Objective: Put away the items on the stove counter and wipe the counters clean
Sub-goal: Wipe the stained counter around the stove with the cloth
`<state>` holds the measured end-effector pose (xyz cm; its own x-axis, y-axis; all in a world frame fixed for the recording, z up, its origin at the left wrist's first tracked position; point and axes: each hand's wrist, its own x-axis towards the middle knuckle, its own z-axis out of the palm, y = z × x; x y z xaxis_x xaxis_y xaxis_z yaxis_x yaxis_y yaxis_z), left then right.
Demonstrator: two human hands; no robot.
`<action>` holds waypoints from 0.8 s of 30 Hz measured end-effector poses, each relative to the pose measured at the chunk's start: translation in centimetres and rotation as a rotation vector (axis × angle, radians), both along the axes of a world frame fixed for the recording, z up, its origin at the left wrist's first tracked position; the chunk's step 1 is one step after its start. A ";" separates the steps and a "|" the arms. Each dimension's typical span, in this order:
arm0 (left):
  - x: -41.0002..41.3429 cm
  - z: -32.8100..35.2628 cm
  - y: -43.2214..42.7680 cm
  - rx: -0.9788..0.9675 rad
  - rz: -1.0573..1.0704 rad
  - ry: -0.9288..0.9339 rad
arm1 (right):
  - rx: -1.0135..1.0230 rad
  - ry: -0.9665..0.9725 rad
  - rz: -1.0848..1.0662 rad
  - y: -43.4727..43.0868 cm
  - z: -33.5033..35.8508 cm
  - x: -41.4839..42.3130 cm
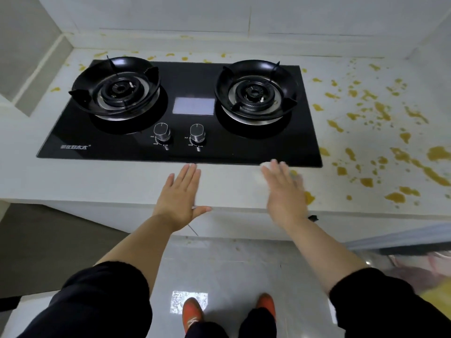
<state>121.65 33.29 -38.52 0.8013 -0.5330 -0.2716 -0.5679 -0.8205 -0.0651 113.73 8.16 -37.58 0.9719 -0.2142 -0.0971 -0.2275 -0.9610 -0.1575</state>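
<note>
Counter [117, 178]: no loose items. Yellow stains [439, 153] right of the right hand [284, 191] unwiped. Left hand [179, 193] flat, empty; right hand flat on what looks like a whitish cloth [265, 165].

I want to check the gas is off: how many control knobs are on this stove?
2. The left knob sits near the front of the black stove, left of centre; the right knob stands beside it, apart. None looks hidden.
</note>
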 end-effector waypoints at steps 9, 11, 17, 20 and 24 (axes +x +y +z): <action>-0.1 -0.1 -0.4 -0.022 -0.021 0.011 | 0.075 -0.021 0.081 5.9 -0.3 2.7; -0.3 -0.3 -0.7 -0.011 -0.025 0.021 | 0.063 -0.004 0.132 5.3 -0.3 2.7; -0.9 0.0 -2.4 0.014 0.053 0.013 | -0.004 -0.045 -0.078 -4.4 -0.2 -1.9; -1.6 -0.1 -4.2 -0.016 0.189 0.017 | -0.003 -0.005 -0.307 -7.3 -0.1 -3.4; -2.2 -0.4 -6.7 -0.034 0.328 0.018 | 0.026 0.003 -0.267 -2.6 -0.1 -1.5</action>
<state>119.45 26.62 -38.89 0.9270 -0.2568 -0.2733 -0.2742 -0.9613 -0.0268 112.22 5.52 -37.63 0.8810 -0.4605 -0.1087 -0.4731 -0.8623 -0.1805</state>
